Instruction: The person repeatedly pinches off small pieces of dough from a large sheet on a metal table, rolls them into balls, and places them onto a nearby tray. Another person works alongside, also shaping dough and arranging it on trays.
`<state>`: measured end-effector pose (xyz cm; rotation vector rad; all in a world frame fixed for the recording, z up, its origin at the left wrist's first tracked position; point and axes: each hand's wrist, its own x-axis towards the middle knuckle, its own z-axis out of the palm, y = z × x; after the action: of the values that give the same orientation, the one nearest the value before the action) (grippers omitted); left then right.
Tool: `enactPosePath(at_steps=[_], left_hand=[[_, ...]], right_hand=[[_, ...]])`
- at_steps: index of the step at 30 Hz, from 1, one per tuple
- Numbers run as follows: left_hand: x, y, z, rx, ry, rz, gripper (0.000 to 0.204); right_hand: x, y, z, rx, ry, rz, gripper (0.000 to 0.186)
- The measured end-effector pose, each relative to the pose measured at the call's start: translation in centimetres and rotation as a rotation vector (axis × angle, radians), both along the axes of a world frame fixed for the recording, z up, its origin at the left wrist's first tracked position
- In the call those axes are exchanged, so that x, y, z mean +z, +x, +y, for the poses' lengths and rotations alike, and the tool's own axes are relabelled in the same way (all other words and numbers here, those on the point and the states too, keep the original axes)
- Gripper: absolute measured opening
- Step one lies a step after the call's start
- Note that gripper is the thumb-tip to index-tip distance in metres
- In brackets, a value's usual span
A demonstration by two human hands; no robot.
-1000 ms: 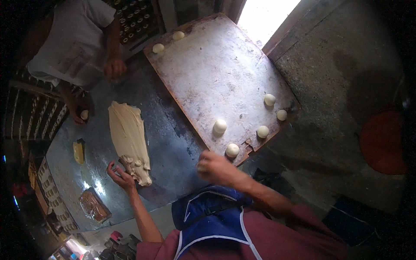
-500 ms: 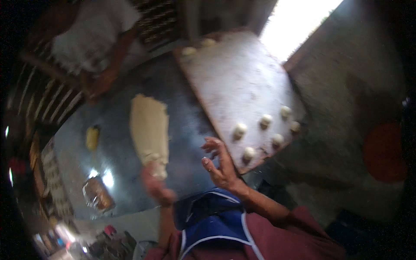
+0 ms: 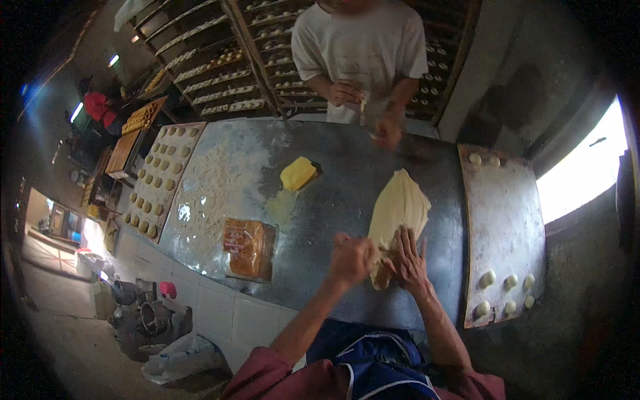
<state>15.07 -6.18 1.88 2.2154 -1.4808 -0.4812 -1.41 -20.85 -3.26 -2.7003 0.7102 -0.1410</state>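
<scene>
A long pale dough sheet [image 3: 402,201] lies on the dark metal worktable [image 3: 340,167], its near end bunched up. My right hand [image 3: 407,260] lies on that end with fingers stretched out. Beside it, my left hand [image 3: 352,257] is closed at the dough's left edge; what its fingers grip is hidden. Left of the dough sit a yellow block [image 3: 299,173], apparently of fat, and a brown block [image 3: 246,247] in clear wrap. A board [image 3: 499,220] with several white dough balls [image 3: 488,277] lies along the table's right side.
A co-worker [image 3: 360,47] stands across the table, hands at a small pale piece. Behind are racks [image 3: 220,80] of filled trays. At left are a tray of rounds [image 3: 169,143], loose flour [image 3: 213,180], another person in red [image 3: 100,107], and metal pots with bags [image 3: 153,320] below.
The view has swung left and steadied. My right hand has moved from beside the board onto the dough; my left hand has closed at its edge. The co-worker's hands have shifted.
</scene>
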Motion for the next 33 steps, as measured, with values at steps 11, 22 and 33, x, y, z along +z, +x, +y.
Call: enactPosePath(at_steps=[11, 22, 33], left_hand=[[-4.4, 14.1, 3.5, 0.446, -0.192, 0.044, 0.066], [0.8, -2.2, 11.6, 0.359, -0.937, 1.859, 0.084], [4.1, -0.5, 5.9, 0.160, -1.062, 1.765, 0.088]], right_hand=[[5.0, -2.2, 11.6, -0.152, 0.417, -0.336, 0.082], [2.1, 12.2, 14.6, 0.313, 0.880, -0.745, 0.087], [10.0, 6.5, 15.4, 0.060, 1.540, -0.860, 0.109]])
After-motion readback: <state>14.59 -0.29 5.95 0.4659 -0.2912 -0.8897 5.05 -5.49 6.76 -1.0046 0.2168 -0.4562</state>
